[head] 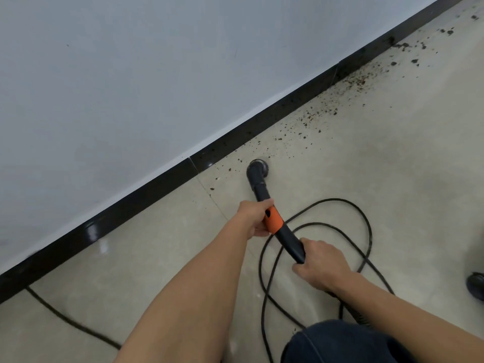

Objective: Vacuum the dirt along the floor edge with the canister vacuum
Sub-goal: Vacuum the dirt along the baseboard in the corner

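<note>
Tiled floor (366, 166), wand (262, 193) pointing away, nozzle (258, 167) near baseboard (157, 184)

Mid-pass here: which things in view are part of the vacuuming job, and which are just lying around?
In the job:
- vacuum wand, gripped by the left hand and right hand
- round nozzle
- dirt along the black baseboard

Lying about:
- black cable looped on the floor
- dark rounded object at the right edge, unidentifiable
</note>
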The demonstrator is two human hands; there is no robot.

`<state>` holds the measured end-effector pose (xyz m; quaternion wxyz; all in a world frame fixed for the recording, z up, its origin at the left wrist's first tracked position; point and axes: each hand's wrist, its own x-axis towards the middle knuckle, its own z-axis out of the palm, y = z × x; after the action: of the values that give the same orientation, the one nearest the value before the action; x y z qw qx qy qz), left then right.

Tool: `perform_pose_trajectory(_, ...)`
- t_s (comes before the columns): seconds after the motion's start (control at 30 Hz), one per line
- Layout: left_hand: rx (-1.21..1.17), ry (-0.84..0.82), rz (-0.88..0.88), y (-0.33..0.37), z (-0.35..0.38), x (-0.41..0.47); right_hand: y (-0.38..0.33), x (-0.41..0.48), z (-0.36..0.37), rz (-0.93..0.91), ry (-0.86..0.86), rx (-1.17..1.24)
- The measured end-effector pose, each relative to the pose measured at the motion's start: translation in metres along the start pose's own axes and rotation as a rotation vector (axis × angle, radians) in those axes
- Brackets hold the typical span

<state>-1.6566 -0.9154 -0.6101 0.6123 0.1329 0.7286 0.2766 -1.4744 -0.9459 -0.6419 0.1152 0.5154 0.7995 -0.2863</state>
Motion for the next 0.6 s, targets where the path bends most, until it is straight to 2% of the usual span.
perform_pose_trajectory(0.27, 0.043, -0.053, -0.251, -0.067, -0.087, -0.035, -0.032, -0.016, 0.035, -0.257, -0.192, -0.093)
perform_pose_trajectory(0.4, 0.019, 0.006, -0.188, -0.056, -0.09, -0.029, -0.038, -0.007, 0.026, -0.249, -0.156, -0.051)
perform_pose_trajectory(0.6, 0.028, 0.118, 0.001, 0.001, -0.028, 0.001, -0.023, 0.015, 0.001, -0.065, 0.005, 0.016)
